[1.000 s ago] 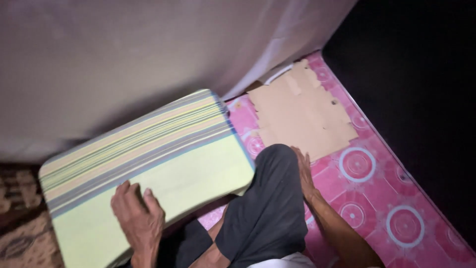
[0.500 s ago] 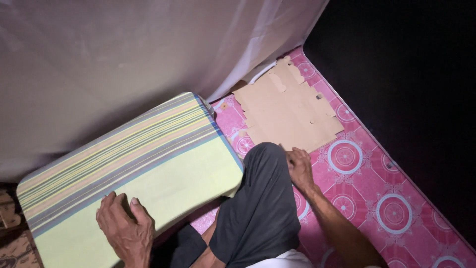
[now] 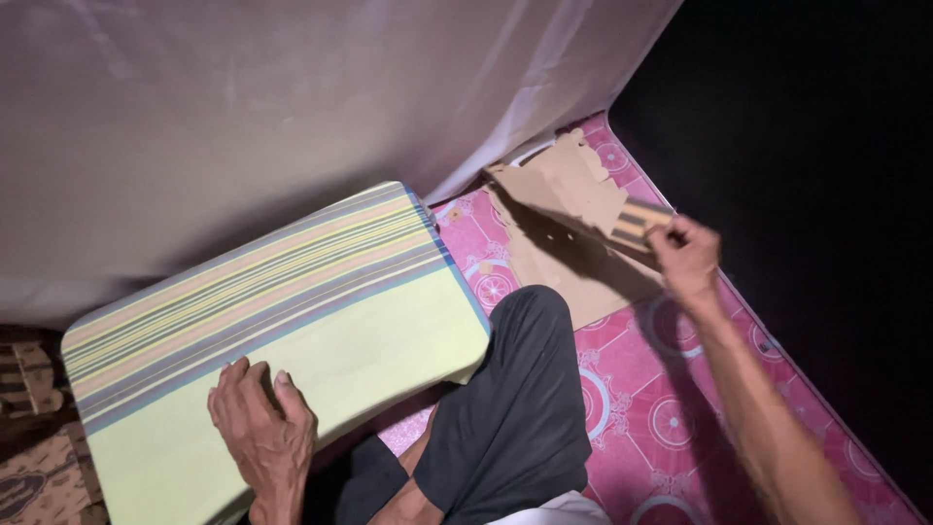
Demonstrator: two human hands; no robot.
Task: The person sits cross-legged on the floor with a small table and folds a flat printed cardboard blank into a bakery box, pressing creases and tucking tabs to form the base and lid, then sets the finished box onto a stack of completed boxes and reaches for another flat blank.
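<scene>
- Our left hand (image 3: 260, 420) lies flat on the near end of a striped cushion (image 3: 292, 321), fingers (image 3: 255, 381) spread slightly and pressing its pale yellow face, gripping nothing
- The cushion sits tilted at left, its banded edge toward the white curtain (image 3: 292, 107) at the far side
- Our right hand (image 3: 688, 261) is raised at right, fingers clamped on the near edge of a torn cardboard sheet (image 3: 569, 190), lifting it clear of the mattress
- A second cardboard piece (image 3: 573, 277) lies flat beneath it, in its shadow
- The pink patterned mattress (image 3: 680, 408) runs from centre to near right
- Our knee in dark trousers (image 3: 510, 389) rests between cushion and cardboard
- Brown patterned fabric (image 3: 39, 467) shows at near left
</scene>
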